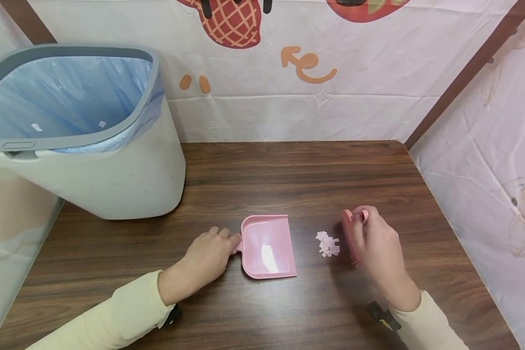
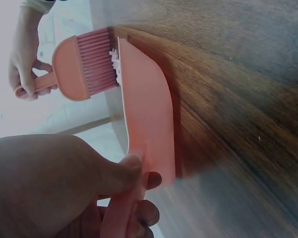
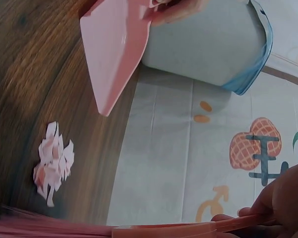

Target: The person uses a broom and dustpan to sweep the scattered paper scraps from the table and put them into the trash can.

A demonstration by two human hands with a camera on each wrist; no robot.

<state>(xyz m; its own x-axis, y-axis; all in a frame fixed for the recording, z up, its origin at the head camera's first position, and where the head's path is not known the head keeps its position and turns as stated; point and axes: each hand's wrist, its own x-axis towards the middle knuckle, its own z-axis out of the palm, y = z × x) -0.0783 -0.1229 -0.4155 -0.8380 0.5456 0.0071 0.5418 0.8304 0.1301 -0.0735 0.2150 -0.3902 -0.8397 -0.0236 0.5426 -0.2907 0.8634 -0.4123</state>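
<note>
My left hand [image 1: 210, 255] grips the handle of a pink dustpan [image 1: 267, 248], which lies on the table with its straight edge facing right. In the left wrist view, the thumb and fingers wrap around the dustpan's handle [image 2: 121, 213]. My right hand [image 1: 379, 245] holds a small pink hand brush [image 1: 349, 236] by its handle, bristles down. Between brush and dustpan sits a small heap of pale pink paper scraps [image 1: 328, 244], apart from the pan's edge. In the right wrist view, the paper heap [image 3: 53, 163] lies just past the bristles [image 3: 44, 227].
A tall pale bin [image 1: 127, 180] with a grey rim and blue liner [image 1: 78, 92] stands at the back left; a few paper bits cling inside it. Printed white cloth [image 1: 315, 116] hangs behind the brown wooden table [image 1: 297, 170].
</note>
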